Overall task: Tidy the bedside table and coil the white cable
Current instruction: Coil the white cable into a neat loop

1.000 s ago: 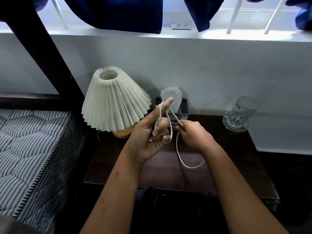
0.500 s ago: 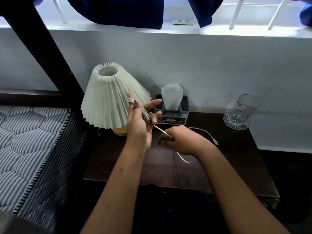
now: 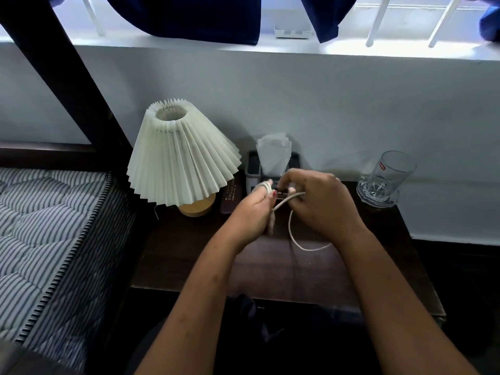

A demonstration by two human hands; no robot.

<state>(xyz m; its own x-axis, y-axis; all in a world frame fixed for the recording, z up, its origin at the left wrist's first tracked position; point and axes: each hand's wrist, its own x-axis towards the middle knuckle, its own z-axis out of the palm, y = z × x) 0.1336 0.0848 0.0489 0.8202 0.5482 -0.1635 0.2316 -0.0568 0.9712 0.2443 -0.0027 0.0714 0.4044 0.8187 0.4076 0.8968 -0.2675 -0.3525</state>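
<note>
Above the dark wooden bedside table (image 3: 189, 255), both my hands hold the white cable (image 3: 293, 238). My left hand (image 3: 251, 212) keeps a few turns of it looped around the thumb and fingers. My right hand (image 3: 322, 204) pinches a stretch of the cable next to the left fingertips. A loose loop hangs from the hands and rests on the tabletop below my right wrist. The cable's ends are hidden by my hands.
A pleated cream lamp (image 3: 181, 155) on a wooden base stands at the table's back left. A tissue holder (image 3: 273, 158) sits behind my hands, a dark case (image 3: 230, 197) beside it. A glass (image 3: 384, 180) stands at the back right. A striped mattress (image 3: 46, 226) lies left.
My left hand came down from beside the lampshade to the table's middle. My right hand rose and moved in to meet it. The slack on the table shortened into a small loop.
</note>
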